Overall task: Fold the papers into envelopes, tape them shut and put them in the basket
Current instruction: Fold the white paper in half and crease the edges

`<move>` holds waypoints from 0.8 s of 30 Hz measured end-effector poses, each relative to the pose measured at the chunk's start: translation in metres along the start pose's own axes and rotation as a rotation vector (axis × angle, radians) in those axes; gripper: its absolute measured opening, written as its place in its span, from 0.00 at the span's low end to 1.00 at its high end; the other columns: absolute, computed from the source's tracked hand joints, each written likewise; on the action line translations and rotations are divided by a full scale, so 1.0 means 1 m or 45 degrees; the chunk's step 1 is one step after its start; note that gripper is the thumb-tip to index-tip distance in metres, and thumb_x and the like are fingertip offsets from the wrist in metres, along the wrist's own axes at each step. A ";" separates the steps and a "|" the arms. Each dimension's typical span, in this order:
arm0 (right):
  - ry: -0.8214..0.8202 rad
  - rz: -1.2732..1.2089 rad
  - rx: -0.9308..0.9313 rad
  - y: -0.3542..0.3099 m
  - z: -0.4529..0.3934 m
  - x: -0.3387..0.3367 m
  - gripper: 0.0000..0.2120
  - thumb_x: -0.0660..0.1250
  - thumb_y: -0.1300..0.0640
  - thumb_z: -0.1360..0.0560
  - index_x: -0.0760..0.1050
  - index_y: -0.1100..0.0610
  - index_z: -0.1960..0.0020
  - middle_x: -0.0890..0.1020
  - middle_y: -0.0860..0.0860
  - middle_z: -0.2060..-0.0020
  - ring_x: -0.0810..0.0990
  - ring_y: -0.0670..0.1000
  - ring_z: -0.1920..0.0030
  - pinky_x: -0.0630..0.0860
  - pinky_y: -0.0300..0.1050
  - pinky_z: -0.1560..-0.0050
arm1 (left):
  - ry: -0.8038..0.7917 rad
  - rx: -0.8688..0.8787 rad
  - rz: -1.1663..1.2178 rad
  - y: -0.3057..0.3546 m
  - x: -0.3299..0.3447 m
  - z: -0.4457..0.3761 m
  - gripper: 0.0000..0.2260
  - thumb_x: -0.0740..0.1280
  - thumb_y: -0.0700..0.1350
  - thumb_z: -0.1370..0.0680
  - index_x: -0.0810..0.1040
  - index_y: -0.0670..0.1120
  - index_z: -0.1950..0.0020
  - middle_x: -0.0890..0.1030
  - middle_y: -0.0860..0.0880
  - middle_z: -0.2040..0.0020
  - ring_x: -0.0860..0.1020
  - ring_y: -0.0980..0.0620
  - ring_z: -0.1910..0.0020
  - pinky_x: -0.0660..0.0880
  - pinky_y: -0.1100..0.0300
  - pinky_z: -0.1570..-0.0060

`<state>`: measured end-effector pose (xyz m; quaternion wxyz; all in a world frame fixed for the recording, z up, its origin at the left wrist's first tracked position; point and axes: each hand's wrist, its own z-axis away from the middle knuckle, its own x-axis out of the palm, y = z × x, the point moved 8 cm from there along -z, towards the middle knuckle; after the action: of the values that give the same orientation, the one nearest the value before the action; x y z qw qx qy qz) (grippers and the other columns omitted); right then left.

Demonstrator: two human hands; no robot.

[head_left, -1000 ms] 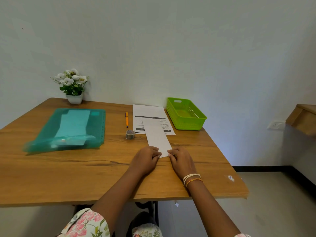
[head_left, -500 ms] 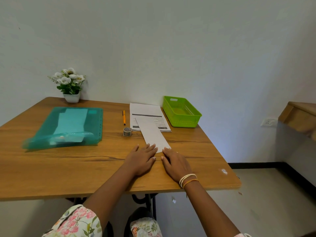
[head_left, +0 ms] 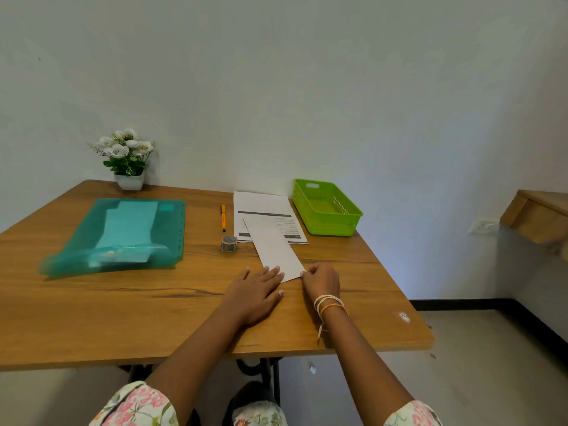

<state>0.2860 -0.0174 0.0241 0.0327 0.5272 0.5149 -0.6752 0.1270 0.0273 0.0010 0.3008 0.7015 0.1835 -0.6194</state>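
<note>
One folded paper [head_left: 276, 250] lies mid-table, the left hand [head_left: 256, 292] flat on its near corner, the right hand [head_left: 321, 279] pinching its edge. Taping remains; the basket [head_left: 327, 207] looks empty, printed sheets [head_left: 261, 204] wait.

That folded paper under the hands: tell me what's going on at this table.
A person is working a folded paper into an envelope on the wooden table. The left hand lies flat, fingers on the paper's near left corner; the right hand pinches its near right corner. The strip's far end overlaps a printed sheet. A tape roll stands just left of it, untouched, and the green basket to the right looks empty.
</note>
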 end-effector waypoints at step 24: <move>-0.499 -1.059 0.420 -0.041 0.010 0.027 0.05 0.70 0.62 0.26 0.77 0.60 0.61 0.81 0.55 0.66 0.79 0.48 0.68 0.76 0.37 0.70 | 0.771 -0.326 0.310 0.000 -0.048 0.011 0.18 0.58 0.42 0.19 0.68 0.46 0.29 0.78 0.45 0.38 0.78 0.49 0.44 0.77 0.56 0.49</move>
<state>0.2430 0.0075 0.0299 -0.2274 0.1380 0.5522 -0.7901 0.1110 0.0258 0.0473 0.3900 0.8267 0.2557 -0.3147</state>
